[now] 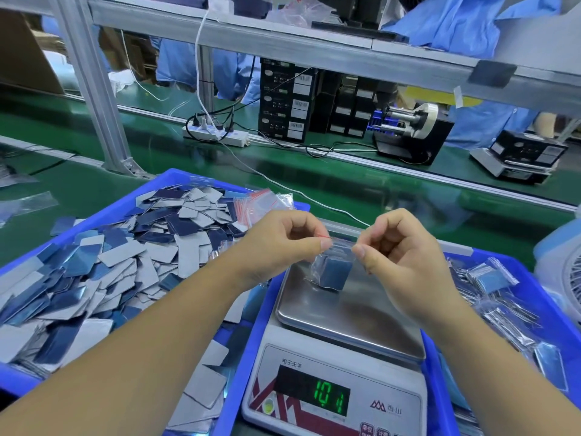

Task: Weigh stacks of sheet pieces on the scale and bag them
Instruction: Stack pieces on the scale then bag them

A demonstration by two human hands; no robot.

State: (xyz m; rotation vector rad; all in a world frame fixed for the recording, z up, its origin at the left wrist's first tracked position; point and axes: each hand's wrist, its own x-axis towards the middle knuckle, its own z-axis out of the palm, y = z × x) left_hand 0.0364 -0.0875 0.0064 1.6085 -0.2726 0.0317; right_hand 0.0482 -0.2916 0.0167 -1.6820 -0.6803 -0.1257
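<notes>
A small clear zip bag (332, 269) with a stack of blue sheet pieces inside rests on the steel pan (352, 313) of the white scale (333, 401). My left hand (283, 243) pinches the bag's red-lined top at its left end. My right hand (399, 247) pinches the same top edge at its right end. The scale's green display (332, 398) reads 10.1. Several loose blue and grey sheet pieces (119, 262) fill the blue tray on the left.
A bundle of empty red-striped zip bags (261, 202) lies at the left blue tray's (19, 380) far corner. The right blue tray (515, 269) holds several filled bags (493, 297). A white fan (566, 272) stands far right. Cables and a power strip (217, 133) cross the green belt behind.
</notes>
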